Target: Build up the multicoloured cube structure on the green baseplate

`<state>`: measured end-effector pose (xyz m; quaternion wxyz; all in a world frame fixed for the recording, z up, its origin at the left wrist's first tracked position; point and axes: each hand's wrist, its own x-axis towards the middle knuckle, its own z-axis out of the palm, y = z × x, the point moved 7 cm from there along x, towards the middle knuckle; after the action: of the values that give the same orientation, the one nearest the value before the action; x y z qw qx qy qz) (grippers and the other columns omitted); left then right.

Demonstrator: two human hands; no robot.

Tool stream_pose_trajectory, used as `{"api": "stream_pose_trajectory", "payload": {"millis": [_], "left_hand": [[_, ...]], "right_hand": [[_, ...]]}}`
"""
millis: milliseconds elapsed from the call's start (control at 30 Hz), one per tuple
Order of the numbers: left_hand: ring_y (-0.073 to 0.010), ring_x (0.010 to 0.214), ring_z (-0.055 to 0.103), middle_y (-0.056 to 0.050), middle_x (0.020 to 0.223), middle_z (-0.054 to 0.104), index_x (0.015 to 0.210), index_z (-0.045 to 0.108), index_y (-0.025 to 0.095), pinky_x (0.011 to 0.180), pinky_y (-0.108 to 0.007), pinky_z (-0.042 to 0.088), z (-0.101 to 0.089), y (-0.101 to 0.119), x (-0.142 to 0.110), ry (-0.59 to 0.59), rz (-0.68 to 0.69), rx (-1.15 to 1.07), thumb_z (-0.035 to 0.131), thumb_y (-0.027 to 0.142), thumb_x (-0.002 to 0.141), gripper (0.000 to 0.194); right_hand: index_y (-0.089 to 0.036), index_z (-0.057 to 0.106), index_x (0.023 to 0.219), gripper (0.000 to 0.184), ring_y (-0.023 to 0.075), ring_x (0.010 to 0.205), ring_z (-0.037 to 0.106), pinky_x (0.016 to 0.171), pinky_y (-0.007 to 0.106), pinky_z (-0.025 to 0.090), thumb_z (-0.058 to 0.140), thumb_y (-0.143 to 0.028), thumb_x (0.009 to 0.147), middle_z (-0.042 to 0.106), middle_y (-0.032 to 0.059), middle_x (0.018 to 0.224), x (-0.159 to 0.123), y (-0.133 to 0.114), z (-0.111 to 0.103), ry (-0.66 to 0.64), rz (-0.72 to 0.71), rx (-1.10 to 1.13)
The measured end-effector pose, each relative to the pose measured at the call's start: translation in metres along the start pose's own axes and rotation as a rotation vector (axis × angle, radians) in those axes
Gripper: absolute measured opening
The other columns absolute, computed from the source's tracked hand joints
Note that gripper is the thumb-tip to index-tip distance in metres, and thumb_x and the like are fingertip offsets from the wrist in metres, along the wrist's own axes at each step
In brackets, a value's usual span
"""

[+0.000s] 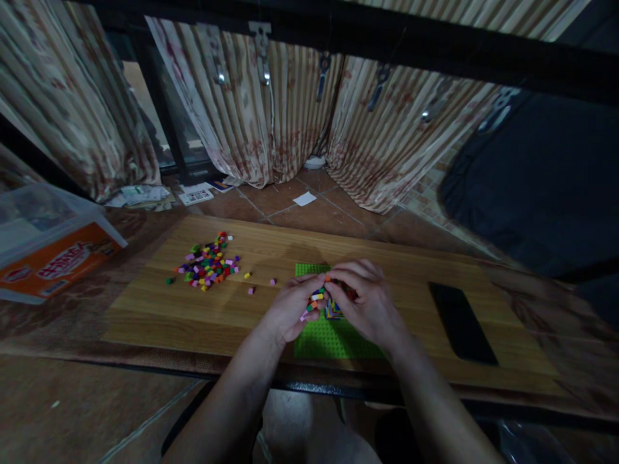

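While the left hand [294, 308] clasps loose bricks [316, 297], a stack [333, 310] stands half hidden at its three o'clock on the green board [333, 345]; whether the right hand's [368, 301] curled fingers grip anything, I cannot tell

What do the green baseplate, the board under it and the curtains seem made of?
Green baseplate: likely plastic, fairly matte, with rows of moulded-looking studs. Board: wood or wood-look laminate, smooth, showing grain lines. Curtains: matte fabric, seemingly, hanging in folds.

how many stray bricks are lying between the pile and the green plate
3: a yellow brick by the pile, a pink brick just below it in view, and another pink brick nearer the green plate. The left hand may hide more.
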<state>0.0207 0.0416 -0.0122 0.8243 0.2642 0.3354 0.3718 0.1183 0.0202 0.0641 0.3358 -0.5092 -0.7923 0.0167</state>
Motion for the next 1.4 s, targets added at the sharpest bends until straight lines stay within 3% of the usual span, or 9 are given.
{"api": "stream_pose_trajectory", "payload": {"millis": [167, 367, 633, 833, 1033, 1200, 1400], "left_hand": [[-0.0023, 0.045, 0.04, 0.002, 0.062, 0.049, 0.077, 0.061, 0.011, 0.033, -0.011, 0.016, -0.003, 0.0, 0.001, -0.014, 0.004, 0.024, 0.078, 0.034, 0.066, 0.03], [-0.0027, 0.046, 0.039, 0.0, 0.063, 0.049, 0.077, 0.064, 0.01, 0.034, -0.011, 0.016, 0.004, 0.0, -0.001, -0.097, -0.016, 0.061, 0.071, 0.033, 0.073, 0.024], [-0.0016, 0.045, 0.039, 0.0, 0.065, 0.047, 0.076, 0.067, 0.008, 0.033, -0.011, 0.015, -0.008, 0.004, 0.002, 0.048, -0.013, 0.05, 0.06, 0.023, 0.081, 0.018], [-0.0016, 0.044, 0.039, 0.0, 0.064, 0.047, 0.077, 0.067, 0.008, 0.033, -0.01, 0.016, -0.007, 0.005, 0.0, 0.049, -0.009, 0.043, 0.058, 0.02, 0.083, 0.017], [-0.0016, 0.044, 0.039, 0.0, 0.064, 0.048, 0.076, 0.066, 0.008, 0.032, -0.01, 0.016, -0.007, 0.005, -0.002, 0.062, -0.016, 0.041, 0.056, 0.021, 0.084, 0.018], [-0.0017, 0.045, 0.039, -0.001, 0.065, 0.048, 0.076, 0.067, 0.007, 0.033, -0.011, 0.016, -0.007, 0.006, -0.002, 0.057, -0.002, 0.039, 0.057, 0.021, 0.083, 0.018], [-0.0013, 0.044, 0.039, 0.0, 0.064, 0.048, 0.075, 0.068, 0.008, 0.033, -0.011, 0.015, -0.007, 0.006, -0.001, 0.057, 0.001, 0.035, 0.061, 0.022, 0.081, 0.017]], "right_hand": [[-0.022, 0.071, 0.092, 0.012, 0.0217, 0.092, 0.059, 0.084, 0.04, 0.046, 0.065, -0.03, 0.086, 0.071, 0.0046, 0.095, -0.001, 0.004, 0.0, 0.003, 0.007, 0.049], [-0.021, 0.071, 0.096, 0.017, 0.0206, 0.09, 0.06, 0.083, 0.038, 0.048, 0.055, -0.026, 0.092, 0.071, 0.006, 0.094, 0.0, 0.01, -0.001, 0.009, 0.012, 0.082], [-0.021, 0.07, 0.103, 0.022, 0.021, 0.094, 0.059, 0.084, 0.037, 0.05, 0.051, -0.023, 0.094, 0.068, 0.0075, 0.097, -0.002, 0.025, -0.007, 0.035, 0.054, 0.04], [-0.019, 0.073, 0.099, 0.024, 0.0248, 0.097, 0.057, 0.083, 0.042, 0.051, 0.05, -0.018, 0.092, 0.066, 0.0109, 0.101, -0.001, 0.016, 0.0, -0.017, -0.018, -0.168], [-0.019, 0.074, 0.097, 0.021, 0.0277, 0.107, 0.055, 0.091, 0.046, 0.048, 0.054, -0.019, 0.09, 0.065, 0.0118, 0.116, -0.002, 0.01, 0.001, -0.014, -0.047, -0.232], [-0.022, 0.076, 0.091, 0.019, 0.0268, 0.111, 0.056, 0.094, 0.047, 0.048, 0.058, -0.018, 0.086, 0.064, 0.0097, 0.122, -0.001, 0.016, 0.001, 0.03, 0.012, -0.102], [-0.024, 0.074, 0.08, 0.01, 0.0232, 0.106, 0.061, 0.092, 0.043, 0.049, 0.065, -0.02, 0.081, 0.066, 0.0078, 0.114, -0.005, 0.033, 0.003, 0.132, 0.217, 0.173]]}}
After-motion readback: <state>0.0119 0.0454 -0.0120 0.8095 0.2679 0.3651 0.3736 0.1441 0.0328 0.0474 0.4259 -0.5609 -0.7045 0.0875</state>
